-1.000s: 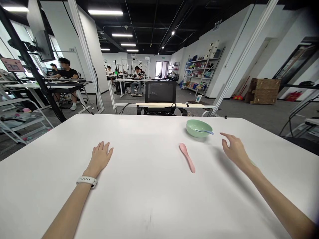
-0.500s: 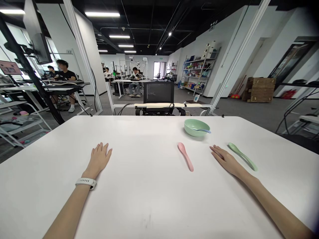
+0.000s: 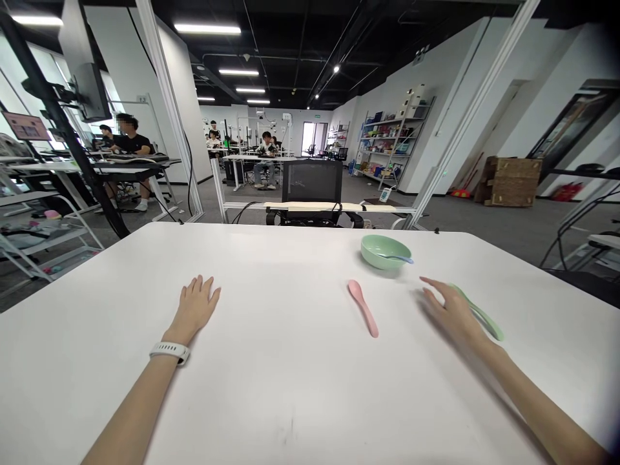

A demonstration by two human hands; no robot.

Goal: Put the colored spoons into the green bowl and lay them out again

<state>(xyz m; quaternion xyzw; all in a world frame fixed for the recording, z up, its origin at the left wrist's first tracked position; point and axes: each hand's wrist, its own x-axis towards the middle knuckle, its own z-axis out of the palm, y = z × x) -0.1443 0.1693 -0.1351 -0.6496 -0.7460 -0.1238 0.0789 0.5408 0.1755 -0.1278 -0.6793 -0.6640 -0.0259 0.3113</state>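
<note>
My left hand (image 3: 194,307) lies palm down and flat on the white table (image 3: 271,374), fingers spread, holding nothing. Raised a little above the tabletop, my right hand (image 3: 450,307) has its fingers stretched out and nothing in them. It hides the bowl end of a green spoon (image 3: 487,320), whose handle shows to its right; whether they touch I cannot tell. A pink spoon (image 3: 363,308) lies on the table left of my right hand. Farther back stands a green bowl (image 3: 380,248), with a blue spoon (image 3: 400,259) resting in it, its end over the right rim.
Beyond the table's far edge is a black mesh chair (image 3: 312,182). Metal frame posts rise at the far left and right corners. People sit at desks in the background, and a loaded shelf (image 3: 394,145) stands along the right wall.
My right hand has lifted off the table and moved right, over part of the green spoon, its fingers parting. My left hand stays in place. The camera view has shifted slightly.
</note>
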